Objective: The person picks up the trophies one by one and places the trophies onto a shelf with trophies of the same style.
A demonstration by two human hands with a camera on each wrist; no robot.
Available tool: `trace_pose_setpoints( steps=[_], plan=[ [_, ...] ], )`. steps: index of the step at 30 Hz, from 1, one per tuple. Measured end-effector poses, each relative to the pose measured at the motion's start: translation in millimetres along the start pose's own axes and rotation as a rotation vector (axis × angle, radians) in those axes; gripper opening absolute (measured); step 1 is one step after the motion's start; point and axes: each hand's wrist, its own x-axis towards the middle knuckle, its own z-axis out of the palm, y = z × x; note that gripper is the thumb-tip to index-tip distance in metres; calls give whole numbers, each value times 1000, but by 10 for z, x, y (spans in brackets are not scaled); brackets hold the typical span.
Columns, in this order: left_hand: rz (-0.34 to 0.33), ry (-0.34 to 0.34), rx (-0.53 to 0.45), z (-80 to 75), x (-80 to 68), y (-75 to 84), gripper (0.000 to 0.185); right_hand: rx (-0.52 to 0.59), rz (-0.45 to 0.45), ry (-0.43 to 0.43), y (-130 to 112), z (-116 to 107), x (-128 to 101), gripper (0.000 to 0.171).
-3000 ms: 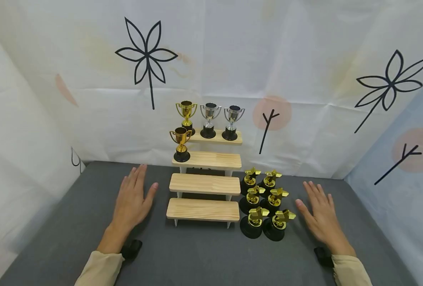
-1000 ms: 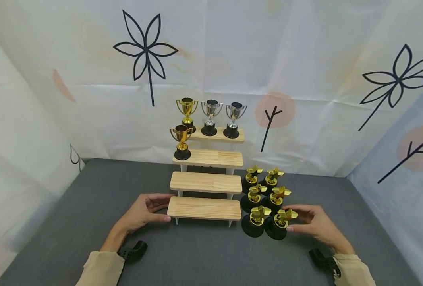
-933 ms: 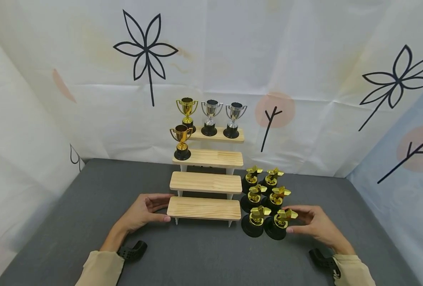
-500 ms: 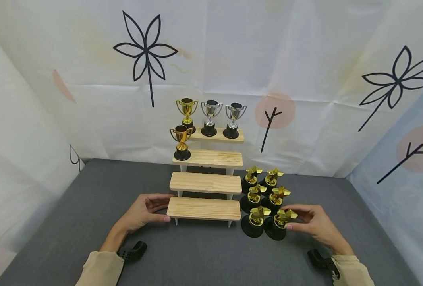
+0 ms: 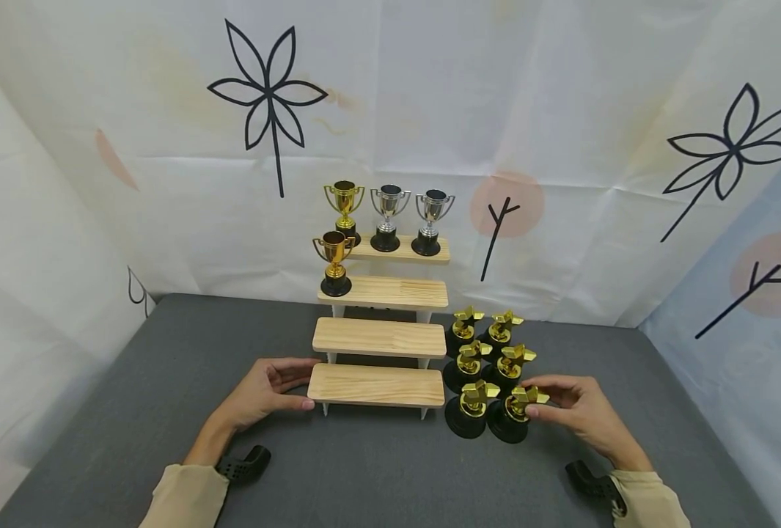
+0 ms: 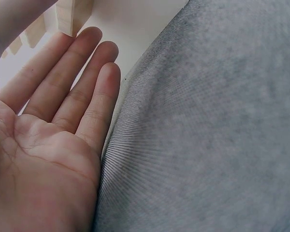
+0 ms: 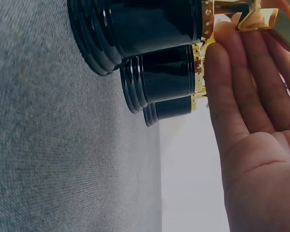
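A tiered wooden shelf stand point(image 5: 378, 337) is in the middle of the head view. My left hand point(image 5: 261, 396) is at the left end of its lowest board point(image 5: 377, 385), thumb in front and fingers behind; the left wrist view shows those fingers point(image 6: 87, 92) nearly straight. Several gold star trophies point(image 5: 469, 363) on black bases stand right of the stand. My right hand point(image 5: 578, 411) has its thumb and fingers around the gold top of the front right star trophy point(image 5: 510, 425), pinching it from the right. That trophy's black base point(image 7: 150, 24) shows upright on the table.
On the top board are a gold cup trophy point(image 5: 345, 202) and two silver ones, including a silver cup point(image 5: 390, 205). A bronze-gold cup point(image 5: 334, 253) sits left on the second board. White printed cloth point(image 5: 403, 88) hangs behind the grey table point(image 5: 364, 477).
Both hands lay flat on the table, then came in to the stand and the star trophies. Over the last second the right thumb has edged up and inward onto the trophy; the left hand keeps still.
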Motion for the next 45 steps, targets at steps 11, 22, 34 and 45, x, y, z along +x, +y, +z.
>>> trace_pose_setpoints(
  steps=[11,22,34,45],
  plan=[
    [15,-7,-4,0,-16,6,71,10,-7,25,-42,29,0,30],
    [-5,6,-2,11,-3,-17,71,-20,-42,78,-324,-71,-73,26],
    [-20,2,-20,0,7,16,73,92,-150,145,-741,-223,-71,27],
    [-21,12,-12,-3,11,2,73,37,-166,219,-1291,-50,294,27]
  ],
)
